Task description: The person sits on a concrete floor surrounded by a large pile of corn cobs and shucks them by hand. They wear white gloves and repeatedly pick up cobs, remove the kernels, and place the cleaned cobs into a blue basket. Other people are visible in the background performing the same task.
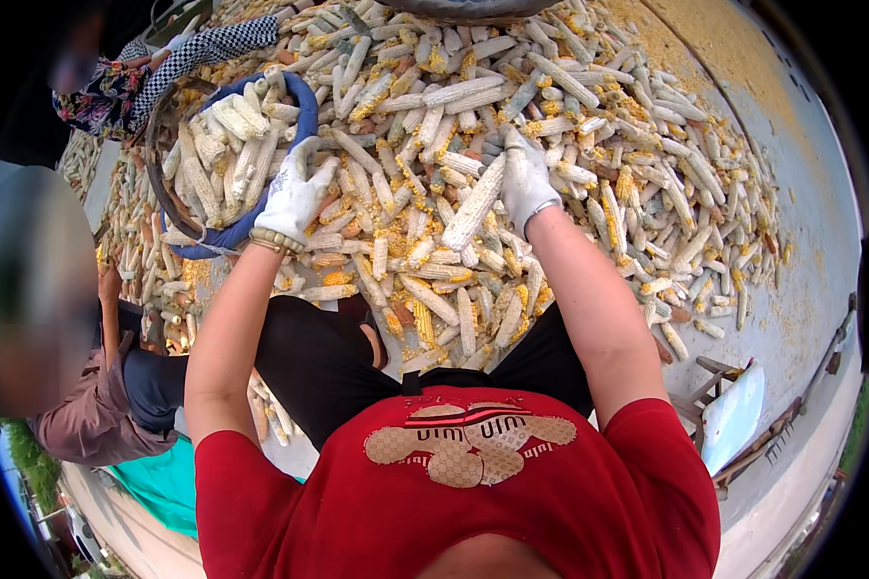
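A heap of corn cobs (434, 289), mostly stripped with some yellow kernels left, spreads in front of me. My right hand (525, 170), in a white work glove, is closed round one end of a bare, pale corn cob (476, 206) that points down and left. My left hand (300, 184), gloved too, lies by the right side of a round basket with a blue wrapped rim (308, 108); its thumb and fingers are apart and I see nothing held. Pale stripped cobs (224, 159) fill the basket.
A person in checkered sleeves (217, 45) works beyond the basket; another person in a brown top (87, 427) sits at the left. The dark rim of a container (471, 9) shows at the top. A wooden stool (702, 387) and a pale blue panel (735, 416) stand at the right.
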Motion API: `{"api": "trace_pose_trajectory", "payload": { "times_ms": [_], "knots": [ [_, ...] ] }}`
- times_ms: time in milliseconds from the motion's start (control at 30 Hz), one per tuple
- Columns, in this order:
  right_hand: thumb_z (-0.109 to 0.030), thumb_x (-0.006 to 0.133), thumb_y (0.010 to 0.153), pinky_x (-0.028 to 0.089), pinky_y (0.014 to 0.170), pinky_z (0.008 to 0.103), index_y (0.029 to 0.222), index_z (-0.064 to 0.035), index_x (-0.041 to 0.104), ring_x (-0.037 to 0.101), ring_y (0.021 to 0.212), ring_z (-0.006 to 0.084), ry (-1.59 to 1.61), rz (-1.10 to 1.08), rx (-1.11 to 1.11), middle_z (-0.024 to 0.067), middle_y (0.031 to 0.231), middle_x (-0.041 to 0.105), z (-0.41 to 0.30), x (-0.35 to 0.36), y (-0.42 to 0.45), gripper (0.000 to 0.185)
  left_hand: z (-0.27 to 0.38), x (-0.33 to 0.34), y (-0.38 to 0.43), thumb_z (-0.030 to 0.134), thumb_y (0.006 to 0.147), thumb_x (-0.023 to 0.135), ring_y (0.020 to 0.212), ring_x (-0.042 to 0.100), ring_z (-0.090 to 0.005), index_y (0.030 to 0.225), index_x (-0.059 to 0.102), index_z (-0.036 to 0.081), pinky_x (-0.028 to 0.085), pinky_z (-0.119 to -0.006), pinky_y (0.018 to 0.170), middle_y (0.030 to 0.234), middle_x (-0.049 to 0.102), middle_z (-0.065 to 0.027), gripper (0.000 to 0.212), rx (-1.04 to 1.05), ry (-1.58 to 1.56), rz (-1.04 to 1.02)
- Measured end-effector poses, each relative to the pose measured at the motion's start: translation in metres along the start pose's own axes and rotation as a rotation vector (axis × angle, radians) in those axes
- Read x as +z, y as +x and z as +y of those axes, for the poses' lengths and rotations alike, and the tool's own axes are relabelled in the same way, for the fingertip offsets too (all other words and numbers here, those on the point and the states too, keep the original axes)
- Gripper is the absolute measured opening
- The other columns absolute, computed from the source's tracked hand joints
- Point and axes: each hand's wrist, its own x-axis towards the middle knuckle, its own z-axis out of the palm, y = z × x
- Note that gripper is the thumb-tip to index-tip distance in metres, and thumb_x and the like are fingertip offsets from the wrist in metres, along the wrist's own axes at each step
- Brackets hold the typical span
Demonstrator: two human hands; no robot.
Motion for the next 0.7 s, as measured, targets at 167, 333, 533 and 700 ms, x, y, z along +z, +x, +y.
{"api": "trace_pose_trajectory", "payload": {
  "times_ms": [167,333,533,700],
  "knots": [
    [-0.035,0.054,0.099,0.048,0.061,0.0293,0.091,-0.0039,0.057,0.055,0.066,0.0143,0.284,0.045,0.043,0.0042,0.079,0.059,0.003,0.006,-0.003,0.032,0.078,0.141,-0.065,0.031,0.097,0.059,0.103,0.056,-0.0157,0.150,0.028,0.002,0.047,-0.029,0.091,0.118,0.057,-0.0141,0.069,0.345,-0.028,-0.308],
    [-0.048,0.050,0.099,0.051,0.078,0.0346,0.114,-0.0011,0.054,0.064,0.085,0.0232,-0.440,0.103,-0.303,0.0105,0.093,0.063,0.016,-0.008,-0.013,0.049,0.130,0.145,-0.067,0.035,0.099,0.053,0.052,0.045,-0.0070,0.151,0.028,0.006,0.037,-0.022,0.046,0.081,0.059,-0.0037,0.064,-0.279,-0.566,-0.450],
    [-0.051,0.043,0.100,0.044,0.096,0.0448,0.131,0.0058,0.048,0.057,0.115,0.0416,-0.712,0.096,-0.433,0.0268,0.125,0.060,-0.011,-0.008,-0.026,0.065,0.135,0.144,-0.074,0.040,0.101,0.052,0.041,0.033,-0.0058,0.106,0.046,0.013,0.025,-0.019,0.036,0.070,0.050,-0.0022,0.027,-0.602,-1.219,-0.564],
    [-0.045,0.045,0.102,0.047,0.084,0.0339,0.120,-0.0026,0.058,0.058,0.092,0.0195,-0.344,0.004,-0.462,0.0109,0.104,0.064,-0.006,-0.020,-0.007,0.048,0.133,0.140,-0.065,0.047,0.100,0.049,0.036,0.031,-0.0067,0.102,0.049,0.012,0.024,-0.019,0.031,0.063,0.045,0.0000,0.035,-0.716,-1.707,-0.856]
  ]
}}
